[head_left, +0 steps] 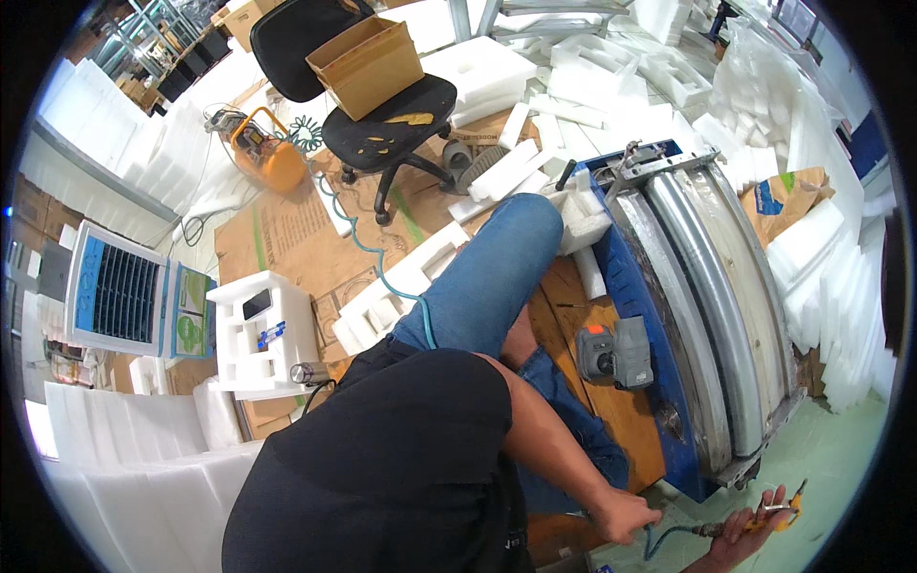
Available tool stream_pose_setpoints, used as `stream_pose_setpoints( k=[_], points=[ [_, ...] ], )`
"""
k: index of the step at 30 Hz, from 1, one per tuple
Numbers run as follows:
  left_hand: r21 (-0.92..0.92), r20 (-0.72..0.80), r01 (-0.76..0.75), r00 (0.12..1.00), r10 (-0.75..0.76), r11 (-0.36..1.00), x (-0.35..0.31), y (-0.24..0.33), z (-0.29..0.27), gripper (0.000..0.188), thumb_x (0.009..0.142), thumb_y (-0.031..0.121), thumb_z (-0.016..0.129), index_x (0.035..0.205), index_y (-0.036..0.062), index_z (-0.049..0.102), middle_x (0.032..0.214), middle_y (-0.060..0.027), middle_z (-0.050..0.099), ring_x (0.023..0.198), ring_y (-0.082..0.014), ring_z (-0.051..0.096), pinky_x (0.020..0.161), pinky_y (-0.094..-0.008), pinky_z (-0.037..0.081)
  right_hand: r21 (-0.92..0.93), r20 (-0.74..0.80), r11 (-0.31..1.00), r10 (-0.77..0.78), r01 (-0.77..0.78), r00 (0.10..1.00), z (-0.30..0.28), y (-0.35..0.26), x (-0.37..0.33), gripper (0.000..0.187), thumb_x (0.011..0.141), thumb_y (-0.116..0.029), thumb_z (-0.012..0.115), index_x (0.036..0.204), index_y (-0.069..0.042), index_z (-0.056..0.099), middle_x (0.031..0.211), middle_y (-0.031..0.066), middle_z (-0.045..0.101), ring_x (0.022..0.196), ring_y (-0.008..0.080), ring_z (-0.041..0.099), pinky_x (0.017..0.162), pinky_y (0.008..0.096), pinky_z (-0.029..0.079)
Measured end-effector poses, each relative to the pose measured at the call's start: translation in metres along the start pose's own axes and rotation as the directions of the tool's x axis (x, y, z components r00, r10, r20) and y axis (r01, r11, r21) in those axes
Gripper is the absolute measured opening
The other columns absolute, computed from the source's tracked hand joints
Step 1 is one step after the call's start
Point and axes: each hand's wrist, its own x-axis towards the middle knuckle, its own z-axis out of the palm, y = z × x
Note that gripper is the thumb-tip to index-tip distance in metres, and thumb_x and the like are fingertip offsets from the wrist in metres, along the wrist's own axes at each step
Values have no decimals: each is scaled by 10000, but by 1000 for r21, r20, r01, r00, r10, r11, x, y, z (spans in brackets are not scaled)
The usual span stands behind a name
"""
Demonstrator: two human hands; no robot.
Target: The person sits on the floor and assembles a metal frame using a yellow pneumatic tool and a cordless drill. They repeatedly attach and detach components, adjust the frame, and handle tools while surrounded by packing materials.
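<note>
At the lower right, my right hand is closed around a yellow air blow gun with a metal fitting at its hose end. My left hand makes a fist round a thin teal air hose, which loops across to the blow gun. Just beyond both hands stands a blue-framed machine with a shiny metal roller and a pale curved panel beside it. The gun is near the lower end of this machine, apart from it. Part of the hose is hidden behind my body.
A grey battery-like block sits on the wooden board beside my leg. An orange air compressor, a black chair bearing a cardboard box, and an air cooler stand farther left. White foam pieces surround me.
</note>
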Motion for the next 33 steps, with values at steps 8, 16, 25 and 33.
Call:
stream_pose_setpoints(
  k=[8, 16, 25, 33],
  points=[
    [-592, 132, -172, 943, 305, 787, 30, -38, 24, 625, 963, 427, 616, 1386, 28, 387, 1043, -243, 649, 968, -337, 674, 806, -472, 548, -707, -298, 622, 167, -335, 940, 18, -16, -19, 549, 943, -349, 585, 1401, -80, 448, 1040, 107, 627, 763, 199, 492, 815, 368, 333],
    [-465, 107, -214, 950, 294, 859, 98, -64, 53, 559, 1066, 445, 451, 1510, 109, 406, 1048, -113, 703, 858, -205, 658, 732, -373, 557, -767, -388, 460, 222, -447, 895, 60, -12, -31, 582, 899, -214, 619, 1417, -65, 398, 1103, 137, 597, 1038, 294, 566, 1139, 471, 371],
    [-306, -371, -214, 924, 91, 928, 39, 6, 18, 393, 1032, 355, 486, 1182, -6, 523, 876, -214, 656, 810, -352, 659, 691, -448, 525, -650, -368, 674, 126, -351, 921, 103, -3, -55, 790, 911, -209, 604, 1585, -100, 207, 1291, 171, 579, 1168, 286, 562, 1118, 489, 381],
    [75, -260, -229, 935, 240, 971, 6, 16, -20, 278, 924, 117, 511, 1073, -106, 584, 994, -313, 637, 835, -450, 672, 734, -521, 543, 109, -380, 948, 317, -299, 869, 51, 47, -56, 428, 986, -471, 605, 722, -206, 397, 563, -61, 324, 430, 97, 323, 389, 273, 333]
  ],
)
